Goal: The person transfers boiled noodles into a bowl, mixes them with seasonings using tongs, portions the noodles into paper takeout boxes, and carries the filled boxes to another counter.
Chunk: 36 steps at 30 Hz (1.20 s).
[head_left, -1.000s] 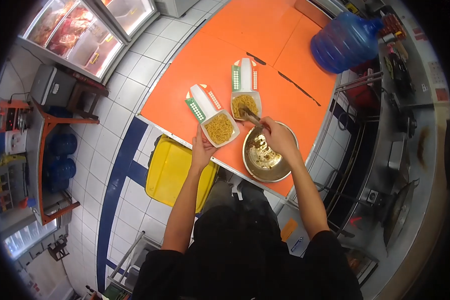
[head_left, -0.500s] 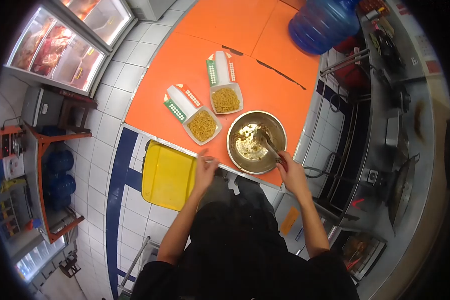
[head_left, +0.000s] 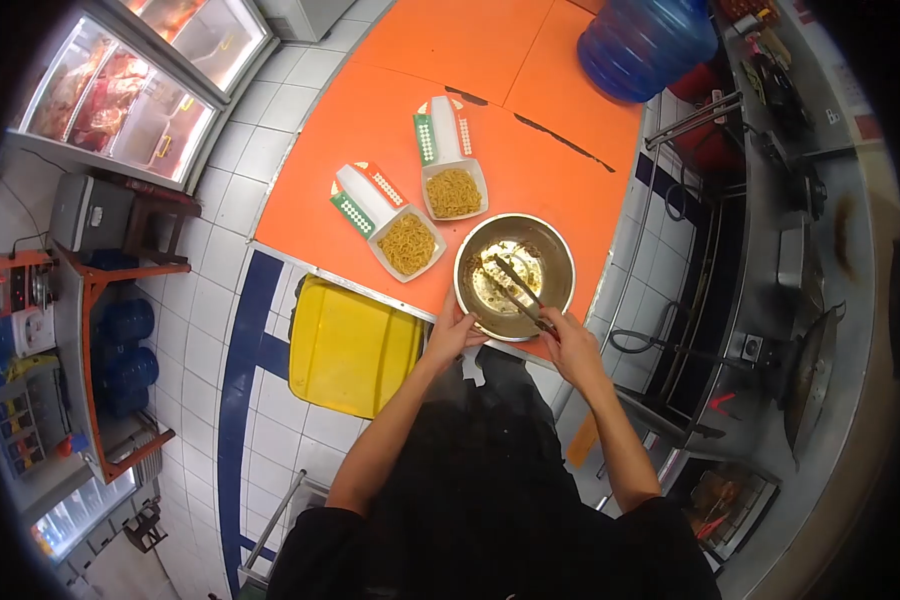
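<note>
A steel bowl (head_left: 560,235) with scraps and an oily shine inside sits at the near edge of the orange table (head_left: 360,110). My right hand (head_left: 572,350) is closed on metal tongs (head_left: 518,284), whose tips reach into the bowl. At the bowl's near left rim is my left hand (head_left: 452,335), its fingers closed on the rim. Left of the bowl stand two open paper boxes with noodles, the nearer box (head_left: 368,205) and the farther box (head_left: 443,140).
A large blue water bottle (head_left: 647,50) lies on the table's far right. Below the left table edge is a yellow bin lid (head_left: 350,350). A stove counter with a wok (head_left: 812,380) runs along the right; a lit display fridge (head_left: 120,90) stands at upper left.
The right hand and tongs moved from the farther box to the bowl. My left hand left the nearer box and took hold of the bowl's rim. The view has shifted.
</note>
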Available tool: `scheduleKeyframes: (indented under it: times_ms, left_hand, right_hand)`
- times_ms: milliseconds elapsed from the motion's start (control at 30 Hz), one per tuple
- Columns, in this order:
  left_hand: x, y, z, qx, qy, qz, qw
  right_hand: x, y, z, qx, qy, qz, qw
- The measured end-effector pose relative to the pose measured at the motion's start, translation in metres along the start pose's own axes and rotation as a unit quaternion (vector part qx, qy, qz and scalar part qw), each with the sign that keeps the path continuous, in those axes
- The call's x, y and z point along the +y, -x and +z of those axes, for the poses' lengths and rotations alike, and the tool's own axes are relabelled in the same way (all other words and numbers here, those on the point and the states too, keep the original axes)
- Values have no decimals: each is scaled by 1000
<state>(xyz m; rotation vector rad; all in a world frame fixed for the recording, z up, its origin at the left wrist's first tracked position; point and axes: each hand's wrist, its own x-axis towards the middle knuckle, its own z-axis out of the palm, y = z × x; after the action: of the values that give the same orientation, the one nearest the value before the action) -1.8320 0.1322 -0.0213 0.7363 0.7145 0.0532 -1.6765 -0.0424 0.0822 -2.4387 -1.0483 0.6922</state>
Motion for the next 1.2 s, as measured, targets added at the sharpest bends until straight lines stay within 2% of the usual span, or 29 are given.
scheduleKeyframes:
  times_ms: [67,200,267,467,567,767,900,1000,1067,1133,1200]
  left_hand:
    - [1,-1,-2,-4,-3,3,1000]
    - [-1,-4,-7,-14,-19,3,1000]
    - [-1,-3,-8,-8,-21,0,1000]
    - [6,-5,-13,-22,-29,-8,999]
    - [9,-1,-11,-21,-35,-15,999]
    - [6,-3,-9,-16,-33,-11,999]
    - [7,-1,-6,-15,-22,-15,1000]
    - [13,8,-5,-11,-2,-22,1000]
    - [10,12,-13,10,-9,-32,999]
    - [-1,15,-24,-32,-33,-60,997]
    - [-6,22,-28,-34,-28,-49,998]
  right_hand:
    - [9,-3,-8,-60,17,-1,998]
    - [27,-24,-8,-77,30,-65,994]
    - [20,-35,-16,-122,99,-65,985]
    - [34,-54,-10,-88,183,-126,971]
    - [37,-57,-4,-100,252,-139,952]
    - [33,-39,23,-61,285,-133,947]
    - [32,-27,33,-24,265,-123,956]
    - [33,-20,25,11,175,-151,973]
    - [6,-16,1,18,133,-135,982]
    - [-21,-18,-14,0,129,-126,984]
    - [-48,-31,-16,41,71,-191,978]
